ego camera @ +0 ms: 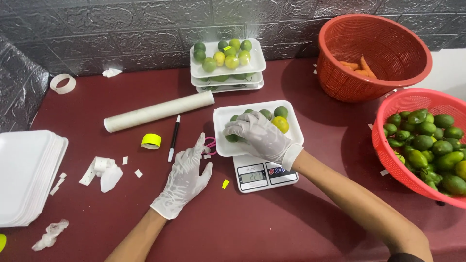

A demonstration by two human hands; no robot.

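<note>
Nearest: left hand (184,177), gloved, lying flat on dark red surface (272,228), fingers spread, gripping nothing; fingertips touching pink-handled scissors (209,143) just beside the scale. Small yellow sticker scrap (225,183) loose on surface near that hand.

Next: digital kitchen scale (264,173), display lit, carrying white foam tray (228,145) of limes (280,112). Right hand (259,136), gloved, resting over tray, fingers curled onto fruit at tray's left side; closed grip on a single lime not confirmable.

Left of centre: black pen (174,138), yellow tape roll (151,140), cardboard tube (158,111), torn paper scraps (104,170), stack of empty foam trays (26,174).

Right: red basket (388,145) of green fruit.

Farthest: three stacked filled trays (228,68) against wall, orange basket (340,77) holding carrots.

Risks judged: tray overhanging scale platform on every side; downward pressure from right hand likely to tip it or falsify reading. Round limes free to roll off shallow rim.
</note>
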